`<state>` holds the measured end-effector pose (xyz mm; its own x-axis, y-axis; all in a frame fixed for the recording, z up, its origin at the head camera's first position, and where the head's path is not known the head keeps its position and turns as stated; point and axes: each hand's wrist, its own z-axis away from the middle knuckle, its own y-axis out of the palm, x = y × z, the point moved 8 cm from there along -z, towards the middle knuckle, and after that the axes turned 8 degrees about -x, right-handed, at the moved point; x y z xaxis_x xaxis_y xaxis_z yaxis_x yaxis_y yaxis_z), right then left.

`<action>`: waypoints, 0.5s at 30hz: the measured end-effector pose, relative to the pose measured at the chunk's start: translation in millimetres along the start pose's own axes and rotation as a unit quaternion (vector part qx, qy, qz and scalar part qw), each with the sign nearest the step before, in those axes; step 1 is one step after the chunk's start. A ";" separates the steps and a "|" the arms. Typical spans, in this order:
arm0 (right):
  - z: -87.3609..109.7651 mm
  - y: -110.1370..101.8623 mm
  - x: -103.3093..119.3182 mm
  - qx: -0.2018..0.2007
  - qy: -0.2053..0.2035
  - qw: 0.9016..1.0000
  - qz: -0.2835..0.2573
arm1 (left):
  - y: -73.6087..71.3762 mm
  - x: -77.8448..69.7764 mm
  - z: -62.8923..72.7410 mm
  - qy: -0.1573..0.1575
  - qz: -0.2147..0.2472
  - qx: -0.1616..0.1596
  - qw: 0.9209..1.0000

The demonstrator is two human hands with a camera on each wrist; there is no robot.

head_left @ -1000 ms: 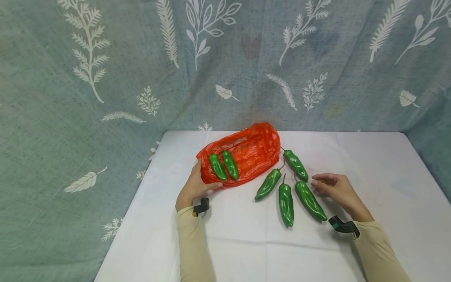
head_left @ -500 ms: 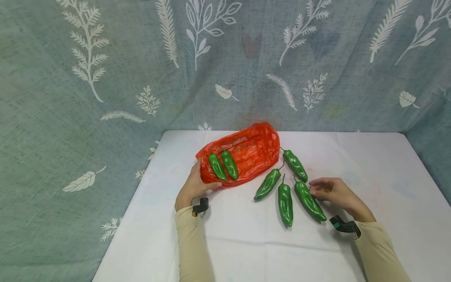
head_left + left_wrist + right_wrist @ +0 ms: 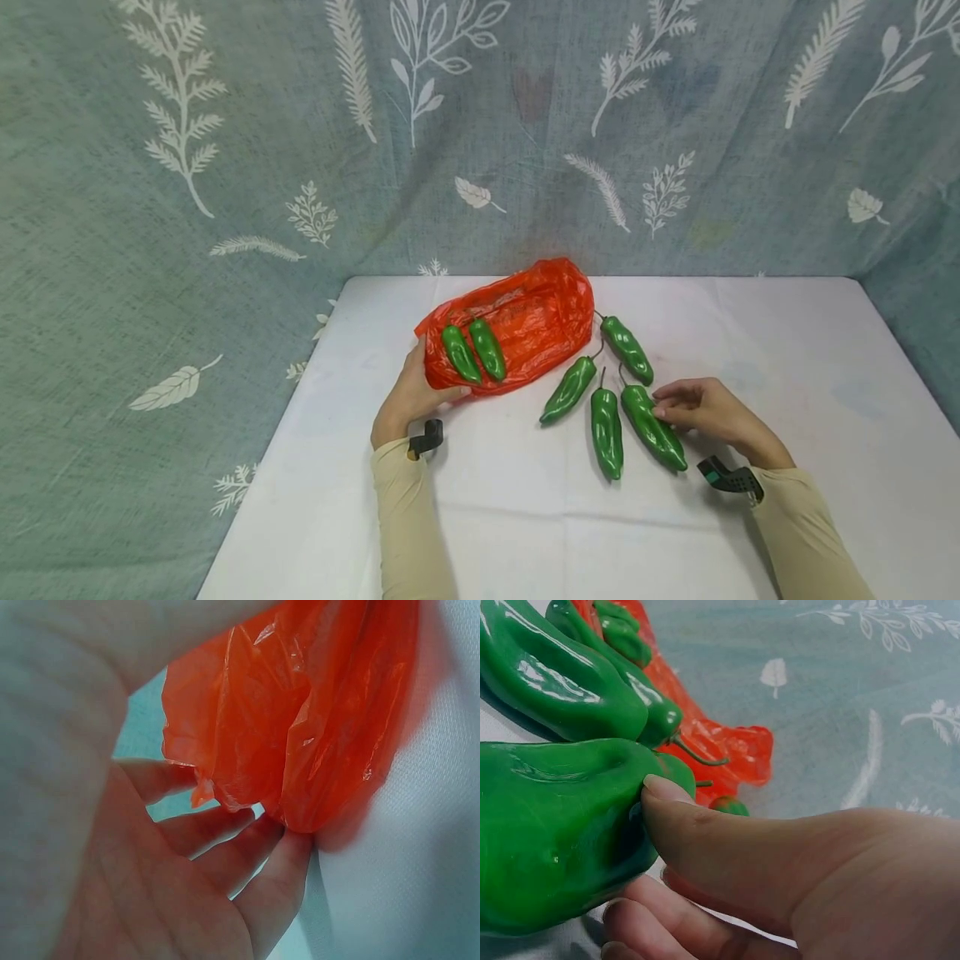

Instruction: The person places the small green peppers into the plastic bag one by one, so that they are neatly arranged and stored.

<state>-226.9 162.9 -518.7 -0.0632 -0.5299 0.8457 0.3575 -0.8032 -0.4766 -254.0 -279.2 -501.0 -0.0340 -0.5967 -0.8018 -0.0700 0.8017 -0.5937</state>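
My right hand (image 3: 708,408) is at the rightmost green pepper (image 3: 652,428), which lies on the white cloth. In the right wrist view the thumb presses that pepper's upper side near the stem end, with the other fingers curled along its lower side. The left hand (image 3: 408,392) holds the near left edge of a red plastic bag (image 3: 543,333); its thumb reaches along the front and its fingers go behind. In the left wrist view the fingertips meet the crinkled edge of the bag. Two green peppers (image 3: 461,356) lie side by side at the bag's left end.
Between the bag and the right hand lie three more green peppers, one slanted (image 3: 570,390), one pointing toward me (image 3: 607,433) and one farther back (image 3: 628,350). A white cloth (image 3: 525,517) covers the table. Behind it hangs a leaf-patterned grey-green curtain (image 3: 420,200).
My right hand has come left and down from beside the peppers onto the rightmost one, which has shifted slightly left. The left hand and the bag have stayed in place.
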 end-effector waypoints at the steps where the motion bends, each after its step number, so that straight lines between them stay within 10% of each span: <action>1: -0.2 0.6 0.7 0.002 -0.002 1.000 0.000 | -0.2 -0.4 -0.5 0.003 0.001 0.000 1.000; 15: -1.5 4.5 0.1 0.016 -0.003 1.000 -0.006 | -1.3 -2.6 1.3 0.001 -0.002 0.000 1.000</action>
<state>-226.6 158.9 -521.1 -0.0620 -0.5188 0.8526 0.3867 -0.8000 -0.4587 -252.5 -278.6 -498.3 -0.0360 -0.6007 -0.7986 -0.0694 0.7987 -0.5977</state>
